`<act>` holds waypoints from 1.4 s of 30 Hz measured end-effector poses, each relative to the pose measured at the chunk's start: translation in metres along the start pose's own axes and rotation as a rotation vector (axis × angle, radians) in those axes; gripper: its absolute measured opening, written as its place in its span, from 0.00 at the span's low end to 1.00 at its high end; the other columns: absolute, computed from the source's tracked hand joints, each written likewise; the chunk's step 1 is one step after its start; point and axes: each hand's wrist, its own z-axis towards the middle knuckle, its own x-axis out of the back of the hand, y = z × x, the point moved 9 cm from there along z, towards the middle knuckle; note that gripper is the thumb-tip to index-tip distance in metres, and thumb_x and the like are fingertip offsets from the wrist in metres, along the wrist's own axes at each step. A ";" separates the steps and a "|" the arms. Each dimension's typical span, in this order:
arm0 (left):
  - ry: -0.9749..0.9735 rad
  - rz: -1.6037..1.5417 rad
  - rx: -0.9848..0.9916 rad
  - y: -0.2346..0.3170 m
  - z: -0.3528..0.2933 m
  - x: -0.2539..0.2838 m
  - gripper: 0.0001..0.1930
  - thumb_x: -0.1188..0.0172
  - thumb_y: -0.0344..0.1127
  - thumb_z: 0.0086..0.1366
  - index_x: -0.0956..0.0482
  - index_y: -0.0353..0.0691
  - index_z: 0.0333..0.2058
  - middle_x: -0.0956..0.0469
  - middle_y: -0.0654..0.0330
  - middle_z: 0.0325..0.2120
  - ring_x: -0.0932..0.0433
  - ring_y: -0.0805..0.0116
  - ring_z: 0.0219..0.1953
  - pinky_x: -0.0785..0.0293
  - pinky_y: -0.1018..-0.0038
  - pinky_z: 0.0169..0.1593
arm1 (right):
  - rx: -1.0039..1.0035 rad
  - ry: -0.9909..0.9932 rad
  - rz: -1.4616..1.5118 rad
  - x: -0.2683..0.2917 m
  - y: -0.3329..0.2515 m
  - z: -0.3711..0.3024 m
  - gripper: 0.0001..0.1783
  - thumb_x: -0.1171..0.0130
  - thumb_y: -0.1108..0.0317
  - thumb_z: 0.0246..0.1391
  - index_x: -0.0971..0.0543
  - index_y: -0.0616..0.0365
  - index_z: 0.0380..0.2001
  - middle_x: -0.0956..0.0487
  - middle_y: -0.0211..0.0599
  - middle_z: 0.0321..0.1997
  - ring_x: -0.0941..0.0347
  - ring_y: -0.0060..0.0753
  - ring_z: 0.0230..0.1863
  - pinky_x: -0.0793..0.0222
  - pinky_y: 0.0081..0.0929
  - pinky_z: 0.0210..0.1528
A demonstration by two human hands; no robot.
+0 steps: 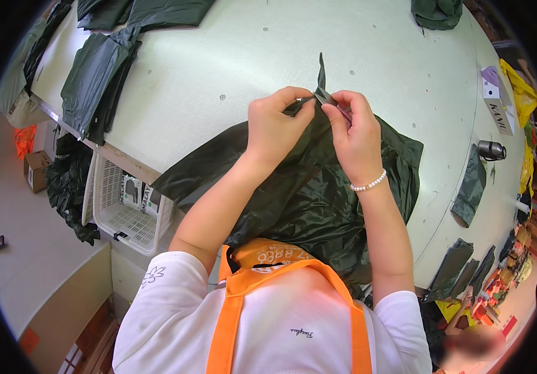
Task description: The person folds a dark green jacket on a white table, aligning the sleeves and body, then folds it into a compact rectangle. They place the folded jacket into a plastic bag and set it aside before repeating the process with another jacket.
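A dark green, shiny fabric piece [306,181] lies bunched over the near table edge and my lap, spreading out under both forearms. My left hand [279,121] pinches a narrow edge of this fabric between thumb and fingertips. Close beside it, my right hand [355,128] grips another folded bit of the same fabric, and a beaded bracelet circles that wrist. Between the two hands a thin pointed strip [322,71] of the fabric sticks up and away from me. The fingertips hide exactly how the edges meet.
Folded dark green fabric stacks [97,78] lie at the table's far left. A white plastic basket [134,224] stands below the left edge. On the right are a white box [496,103], a dark flask [491,150] and more fabric [469,187]. Another person [468,343] is at lower right.
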 end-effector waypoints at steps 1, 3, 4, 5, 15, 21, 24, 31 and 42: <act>0.016 0.073 -0.060 0.005 -0.001 0.000 0.06 0.36 0.29 0.52 0.18 0.37 0.30 0.23 0.56 0.17 0.27 0.74 0.17 0.33 0.79 0.24 | 0.010 -0.007 -0.034 0.001 -0.002 0.001 0.13 0.40 0.62 0.55 0.28 0.60 0.37 0.23 0.38 0.35 0.24 0.37 0.32 0.29 0.28 0.32; 0.061 0.124 -0.157 0.011 -0.004 0.001 0.05 0.35 0.29 0.50 0.18 0.40 0.28 0.24 0.56 0.17 0.26 0.65 0.17 0.32 0.75 0.23 | 0.030 -0.022 -0.100 0.001 -0.007 0.003 0.14 0.41 0.60 0.55 0.28 0.59 0.36 0.23 0.37 0.35 0.24 0.38 0.31 0.29 0.29 0.31; 0.073 0.161 -0.211 0.015 -0.004 0.001 0.05 0.35 0.29 0.49 0.19 0.41 0.28 0.24 0.57 0.16 0.25 0.64 0.17 0.31 0.74 0.23 | 0.031 -0.026 -0.116 0.002 -0.008 0.003 0.13 0.41 0.60 0.55 0.28 0.59 0.35 0.23 0.37 0.35 0.24 0.38 0.31 0.29 0.29 0.30; 0.085 0.197 -0.265 0.019 -0.005 0.000 0.05 0.35 0.29 0.49 0.19 0.41 0.27 0.24 0.58 0.16 0.25 0.63 0.17 0.31 0.73 0.23 | 0.031 -0.029 -0.132 0.003 -0.010 0.003 0.13 0.41 0.60 0.55 0.28 0.59 0.35 0.23 0.37 0.35 0.24 0.38 0.31 0.29 0.29 0.30; 0.093 0.399 -0.546 0.041 -0.015 -0.007 0.09 0.34 0.24 0.46 0.20 0.43 0.28 0.21 0.62 0.19 0.24 0.65 0.19 0.32 0.74 0.25 | -0.063 -0.116 -0.088 0.010 -0.004 0.005 0.12 0.41 0.62 0.55 0.29 0.59 0.33 0.23 0.37 0.34 0.25 0.39 0.28 0.31 0.31 0.29; 0.089 0.425 -0.539 0.038 -0.016 -0.010 0.08 0.34 0.24 0.46 0.20 0.43 0.28 0.21 0.62 0.20 0.25 0.66 0.18 0.32 0.75 0.25 | -0.001 -0.063 -0.189 0.011 -0.008 0.003 0.11 0.42 0.62 0.55 0.29 0.58 0.33 0.23 0.36 0.33 0.26 0.39 0.27 0.31 0.31 0.28; 0.078 0.449 -0.523 0.036 -0.016 -0.011 0.08 0.34 0.25 0.47 0.20 0.43 0.28 0.21 0.61 0.20 0.24 0.65 0.19 0.32 0.75 0.25 | 0.005 -0.058 -0.201 0.011 -0.008 0.002 0.10 0.42 0.63 0.55 0.29 0.58 0.32 0.23 0.35 0.33 0.26 0.38 0.26 0.31 0.30 0.27; 0.035 0.513 -0.280 0.009 0.003 -0.016 0.06 0.35 0.30 0.51 0.18 0.43 0.31 0.20 0.57 0.22 0.22 0.61 0.23 0.27 0.71 0.32 | -0.299 0.138 0.119 0.053 0.087 -0.040 0.16 0.37 0.62 0.51 0.27 0.60 0.38 0.24 0.40 0.34 0.25 0.35 0.32 0.29 0.25 0.34; -0.440 0.611 -0.511 0.030 -0.029 -0.168 0.24 0.34 0.33 0.51 0.27 0.38 0.47 0.27 0.50 0.46 0.29 0.50 0.49 0.33 0.61 0.52 | -0.966 0.385 -0.245 0.208 0.373 -0.219 0.18 0.31 0.63 0.41 0.20 0.63 0.35 0.20 0.43 0.32 0.23 0.39 0.35 0.29 0.31 0.40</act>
